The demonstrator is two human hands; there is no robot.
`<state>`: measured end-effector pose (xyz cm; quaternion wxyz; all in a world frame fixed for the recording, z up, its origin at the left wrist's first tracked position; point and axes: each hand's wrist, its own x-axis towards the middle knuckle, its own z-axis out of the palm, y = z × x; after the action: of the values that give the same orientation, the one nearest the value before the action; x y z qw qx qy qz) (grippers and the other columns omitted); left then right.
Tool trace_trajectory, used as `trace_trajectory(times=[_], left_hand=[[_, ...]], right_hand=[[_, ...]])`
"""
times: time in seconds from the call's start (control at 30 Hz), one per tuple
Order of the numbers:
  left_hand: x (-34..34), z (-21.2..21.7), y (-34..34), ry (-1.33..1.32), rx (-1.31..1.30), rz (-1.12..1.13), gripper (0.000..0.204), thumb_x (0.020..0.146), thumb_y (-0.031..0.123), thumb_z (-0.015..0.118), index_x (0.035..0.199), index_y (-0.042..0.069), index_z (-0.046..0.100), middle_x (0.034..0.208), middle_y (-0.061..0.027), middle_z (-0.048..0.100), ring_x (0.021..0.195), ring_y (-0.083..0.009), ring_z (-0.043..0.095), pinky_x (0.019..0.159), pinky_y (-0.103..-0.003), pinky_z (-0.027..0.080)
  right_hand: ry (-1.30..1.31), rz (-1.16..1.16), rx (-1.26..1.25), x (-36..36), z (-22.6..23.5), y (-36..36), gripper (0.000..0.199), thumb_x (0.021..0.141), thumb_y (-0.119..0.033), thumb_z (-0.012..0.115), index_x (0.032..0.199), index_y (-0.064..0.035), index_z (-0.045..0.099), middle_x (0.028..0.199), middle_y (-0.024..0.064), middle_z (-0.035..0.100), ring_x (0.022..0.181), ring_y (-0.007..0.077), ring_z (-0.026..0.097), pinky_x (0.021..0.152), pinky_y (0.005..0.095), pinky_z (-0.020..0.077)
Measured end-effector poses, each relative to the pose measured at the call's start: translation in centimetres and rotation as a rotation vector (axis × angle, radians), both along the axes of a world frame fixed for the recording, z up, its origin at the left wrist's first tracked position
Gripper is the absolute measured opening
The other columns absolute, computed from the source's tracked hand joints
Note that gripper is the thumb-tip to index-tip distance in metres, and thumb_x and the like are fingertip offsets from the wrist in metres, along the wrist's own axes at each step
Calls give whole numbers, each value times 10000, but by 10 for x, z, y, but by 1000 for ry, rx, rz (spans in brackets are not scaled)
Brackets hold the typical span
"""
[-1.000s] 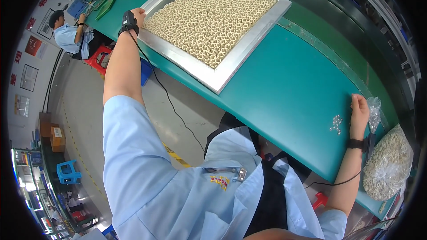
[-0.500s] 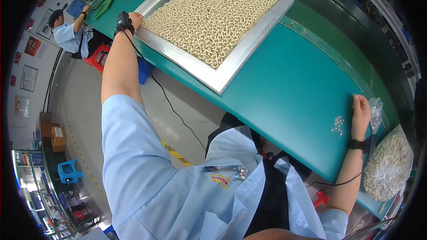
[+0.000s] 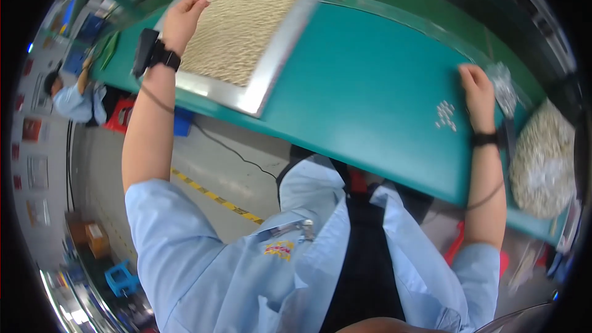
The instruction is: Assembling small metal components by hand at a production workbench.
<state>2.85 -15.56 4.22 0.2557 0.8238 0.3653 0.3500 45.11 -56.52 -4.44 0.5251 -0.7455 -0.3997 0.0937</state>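
The left hand [image 3: 184, 20], fingers curled, grips the near-left corner of the metal-framed tray [image 3: 280, 55], whose long axis runs away from it up-right, while the right hand [image 3: 478, 89] rests flat beside small white pieces [image 3: 445, 115].

Tray [image 3: 290, 43] lies left on table [image 3: 382, 98], small parts [image 3: 445, 115] right

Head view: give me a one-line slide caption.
Left hand rests on a metal-framed tray of small pale parts; right hand lies beside a few loose parts on the green bench.

A clear plastic bag [image 3: 542, 160] of pale small parts lies at the table's right end.
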Motion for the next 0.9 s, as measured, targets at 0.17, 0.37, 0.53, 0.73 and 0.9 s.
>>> trace_trajectory(times=[0.17, 0.37, 0.53, 0.73, 0.9], left_hand=[[111, 3, -144, 131, -20, -527, 219, 915, 200, 596, 1057, 50, 668, 972, -60, 680, 938, -159, 631, 820, -275, 477], [193, -29, -241, 298, 273, -880, 206, 899, 193, 564, 1010, 55, 670, 973, -124, 661, 935, -294, 623, 825, -372, 499], [237, -48, -274, 278, 206, -957, 209, 903, 191, 546, 998, 54, 671, 976, -126, 656, 941, -305, 615, 823, -384, 500], [251, -68, -277, 109, -17, -840, 208, 905, 197, 576, 1026, 59, 674, 948, -93, 659, 898, -217, 623, 783, -317, 499], [250, -72, -262, 33, -335, -843, 204, 910, 194, 598, 1047, 61, 673, 932, -56, 669, 853, -131, 615, 759, -256, 483]], right_hand=[[97, -37, -33, 5, 1, -1, 201, 916, -251, 613, 956, -57, 645, 774, -64, 542, 713, 36, 466, 633, 186, 377], [182, 25, -28, -8, 15, -5, 211, 906, -268, 624, 951, -63, 643, 770, -68, 541, 702, 27, 469, 610, 189, 384], [2, -46, -33, 8, 14, -10, 235, 899, -268, 626, 997, -55, 646, 803, -44, 586, 699, 47, 503, 625, 206, 424], [-301, -388, 162, 43, 22, -28, 383, 854, -332, 665, 1118, -57, 636, 972, 40, 658, 855, 122, 602, 754, 258, 480], [-734, -779, 170, 86, 12, -45, 153, 843, -74, 633, 973, -6, 591, 841, 84, 617, 743, 179, 588, 665, 276, 468]])
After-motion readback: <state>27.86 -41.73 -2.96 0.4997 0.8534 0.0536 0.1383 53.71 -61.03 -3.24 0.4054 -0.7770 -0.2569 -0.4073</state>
